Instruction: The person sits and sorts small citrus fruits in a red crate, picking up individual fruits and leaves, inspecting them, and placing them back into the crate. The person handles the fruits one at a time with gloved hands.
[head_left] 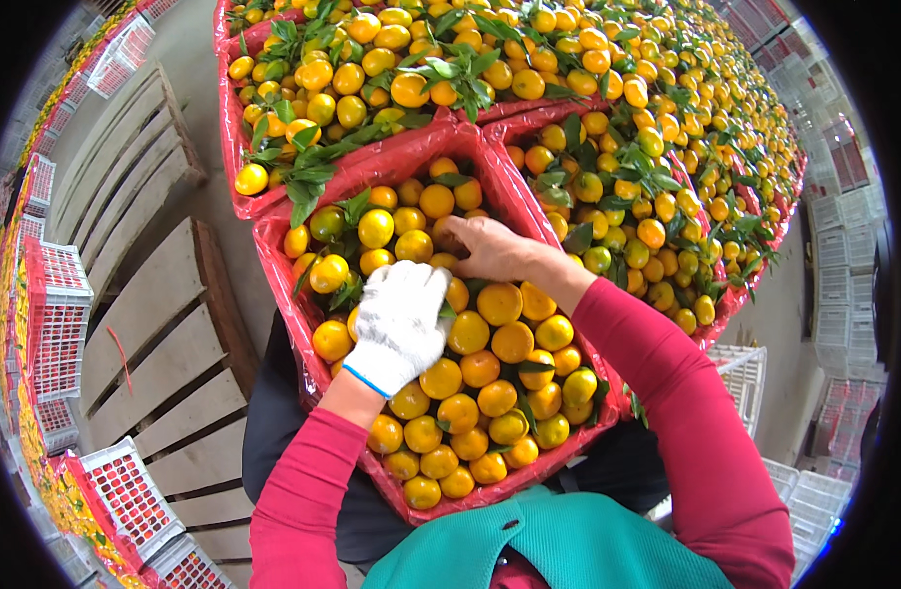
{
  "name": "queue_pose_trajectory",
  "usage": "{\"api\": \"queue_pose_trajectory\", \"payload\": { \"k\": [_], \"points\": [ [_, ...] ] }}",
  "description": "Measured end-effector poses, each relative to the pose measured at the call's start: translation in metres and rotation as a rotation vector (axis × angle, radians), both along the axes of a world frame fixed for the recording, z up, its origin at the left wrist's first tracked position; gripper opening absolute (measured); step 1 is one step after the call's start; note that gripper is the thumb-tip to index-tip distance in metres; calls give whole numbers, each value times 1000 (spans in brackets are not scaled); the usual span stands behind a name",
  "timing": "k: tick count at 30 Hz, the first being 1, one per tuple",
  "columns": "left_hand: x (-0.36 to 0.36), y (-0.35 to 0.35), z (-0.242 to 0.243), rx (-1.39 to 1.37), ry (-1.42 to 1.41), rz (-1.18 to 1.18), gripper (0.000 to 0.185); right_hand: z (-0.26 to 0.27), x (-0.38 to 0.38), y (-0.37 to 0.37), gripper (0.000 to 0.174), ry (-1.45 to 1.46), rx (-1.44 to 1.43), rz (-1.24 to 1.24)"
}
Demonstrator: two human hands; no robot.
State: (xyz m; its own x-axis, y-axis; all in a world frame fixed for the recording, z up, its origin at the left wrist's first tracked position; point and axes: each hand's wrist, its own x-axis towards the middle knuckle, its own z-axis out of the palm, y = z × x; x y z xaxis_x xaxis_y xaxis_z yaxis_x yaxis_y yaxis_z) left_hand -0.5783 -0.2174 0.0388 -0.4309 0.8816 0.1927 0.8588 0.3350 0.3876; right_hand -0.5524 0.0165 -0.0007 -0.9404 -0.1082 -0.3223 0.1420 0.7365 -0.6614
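In front of me sits a crate lined with red plastic film [498, 173], filled with orange-yellow mandarins [499, 303], some with green leaves. My left hand [405, 318], in a white knit glove with a blue cuff edge, rests back up on the fruit near the crate's middle. Its fingertips are hidden, so its grip does not show. Just to its right, my bare right hand [491, 247] reaches in among the mandarins with bent fingers. Fruit lies against those fingers; whether one is gripped is not visible. Toward me, the mandarins sit closely packed in rows.
More red-lined crates of leafy mandarins [347, 77] adjoin the far side and the right [605, 177]. Wooden pallets [163, 353] lie on the floor at left. White plastic crates [130, 493] stand along the left, with stacks of crates [844, 250] at far right.
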Motion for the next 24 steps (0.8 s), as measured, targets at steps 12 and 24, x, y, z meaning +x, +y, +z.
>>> {"api": "queue_pose_trajectory", "payload": {
  "k": [12, 24],
  "points": [
    [-9, 13, -1, -51, -103, -23, 41, 58, -144, 44, 20, 873, 407, -120],
    [-11, 10, -1, -3, -91, -8, 49, 59, -37, 43, 50, 785, 237, -28]
  ]
}}
